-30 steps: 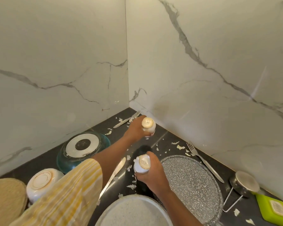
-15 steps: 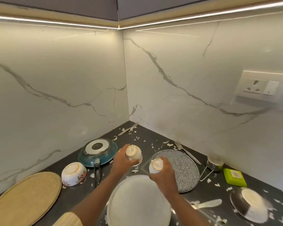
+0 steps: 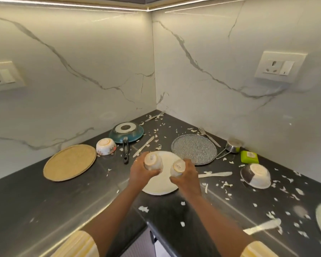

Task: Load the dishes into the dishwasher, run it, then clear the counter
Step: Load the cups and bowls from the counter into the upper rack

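A white switch-and-socket plate (image 3: 278,66) is mounted on the grey-veined white marble wall (image 3: 211,52) at right; a second white socket plate (image 3: 2,76) is seen at left.

The dark grey table (image 3: 44,201) carries white flakes (image 3: 143,208) under grey-veined white marble walls (image 3: 82,71). To the left are a tan plate (image 3: 69,162), a red-flowered white bowl (image 3: 106,146) and a teal pan (image 3: 126,133); to the right a grey speckled plate (image 3: 194,149), a lime-green block (image 3: 249,157) and a dark-and-white bowl (image 3: 255,175). The left cup (image 3: 152,161) and right cup (image 3: 178,168) are cream, the sleeves (image 3: 78,245) yellow-striped.
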`<state>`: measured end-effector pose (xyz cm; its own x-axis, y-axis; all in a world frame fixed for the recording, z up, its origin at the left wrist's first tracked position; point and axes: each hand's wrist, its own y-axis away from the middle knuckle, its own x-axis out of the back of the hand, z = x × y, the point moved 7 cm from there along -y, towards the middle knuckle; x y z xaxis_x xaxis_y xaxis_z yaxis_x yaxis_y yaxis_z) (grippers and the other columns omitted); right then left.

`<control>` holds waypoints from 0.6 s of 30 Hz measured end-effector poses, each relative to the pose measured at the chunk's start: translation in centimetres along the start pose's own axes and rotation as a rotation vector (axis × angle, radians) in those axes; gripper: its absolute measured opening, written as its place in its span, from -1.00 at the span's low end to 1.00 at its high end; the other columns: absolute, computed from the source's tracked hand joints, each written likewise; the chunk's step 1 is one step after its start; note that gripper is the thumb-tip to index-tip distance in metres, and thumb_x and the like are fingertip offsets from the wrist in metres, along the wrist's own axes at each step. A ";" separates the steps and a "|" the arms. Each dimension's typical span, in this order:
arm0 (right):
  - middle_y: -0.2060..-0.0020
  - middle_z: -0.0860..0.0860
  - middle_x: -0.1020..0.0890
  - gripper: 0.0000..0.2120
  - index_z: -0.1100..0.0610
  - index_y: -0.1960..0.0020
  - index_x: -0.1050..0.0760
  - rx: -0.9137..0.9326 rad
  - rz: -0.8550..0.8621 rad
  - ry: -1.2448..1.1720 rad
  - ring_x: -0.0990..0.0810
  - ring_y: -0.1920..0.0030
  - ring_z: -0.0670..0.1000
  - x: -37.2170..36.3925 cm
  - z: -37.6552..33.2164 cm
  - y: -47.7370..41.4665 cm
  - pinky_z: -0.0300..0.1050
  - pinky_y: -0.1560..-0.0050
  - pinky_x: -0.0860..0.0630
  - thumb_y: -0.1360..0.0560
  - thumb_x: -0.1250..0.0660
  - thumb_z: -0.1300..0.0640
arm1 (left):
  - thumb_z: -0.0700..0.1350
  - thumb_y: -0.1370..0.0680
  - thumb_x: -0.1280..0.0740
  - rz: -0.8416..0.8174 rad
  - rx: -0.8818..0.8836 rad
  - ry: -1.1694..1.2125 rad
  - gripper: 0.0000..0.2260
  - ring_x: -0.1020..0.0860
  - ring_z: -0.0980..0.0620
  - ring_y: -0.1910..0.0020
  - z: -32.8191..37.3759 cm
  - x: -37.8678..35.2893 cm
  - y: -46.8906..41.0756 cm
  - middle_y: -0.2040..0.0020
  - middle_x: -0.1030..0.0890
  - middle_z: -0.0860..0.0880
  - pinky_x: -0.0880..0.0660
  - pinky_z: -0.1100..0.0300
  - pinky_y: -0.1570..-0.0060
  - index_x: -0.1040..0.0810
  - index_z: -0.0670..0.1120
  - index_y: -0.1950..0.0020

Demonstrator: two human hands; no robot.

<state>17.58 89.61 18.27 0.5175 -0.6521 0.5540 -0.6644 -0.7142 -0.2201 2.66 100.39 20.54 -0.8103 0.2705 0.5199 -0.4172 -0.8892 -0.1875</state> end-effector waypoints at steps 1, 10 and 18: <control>-0.14 0.12 -0.49 -0.29 0.23 -0.29 -0.34 0.009 -0.008 0.008 -0.46 -0.14 0.12 0.0 -0.2 1.0 -0.13 -0.13 -0.37 -0.19 -0.51 0.23 | -0.12 -0.24 -0.58 0.000 0.004 -0.001 -0.46 -0.50 0.10 -0.01 -0.1 0.5 0.7 0.00 -0.55 0.13 -0.36 0.24 0.01 -0.47 0.04 -0.16; -0.18 0.12 -0.48 -0.26 0.21 -0.32 -0.32 0.040 0.018 -0.001 -0.47 -0.15 0.09 -1.1 -2.7 9.8 -0.21 -0.10 -0.39 -0.23 -0.55 0.19 | -0.05 -0.26 -0.57 -0.113 -0.022 -0.112 -0.30 -0.45 -0.01 -0.20 -1.2 3.7 8.0 -0.23 -0.50 -0.05 -0.32 0.24 -0.11 -0.38 -0.05 -0.35; 0.04 0.03 -0.54 -0.44 0.12 -0.12 -0.43 -0.066 0.129 -0.047 -0.52 0.04 0.03 -0.5 -2.7 22.4 -0.11 0.05 -0.50 -0.18 -0.56 0.22 | -0.13 -0.20 -0.59 -0.238 -0.195 -0.022 -0.46 -0.47 0.34 0.08 -2.2 5.4 18.1 0.06 -0.54 0.27 -0.35 0.51 0.07 -0.47 0.11 -0.09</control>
<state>1.02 74.67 15.20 0.4491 -0.7496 0.4861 -0.7603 -0.6065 -0.2328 -10.17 86.56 18.05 -0.6721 0.4526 0.5860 -0.6669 -0.7139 -0.2136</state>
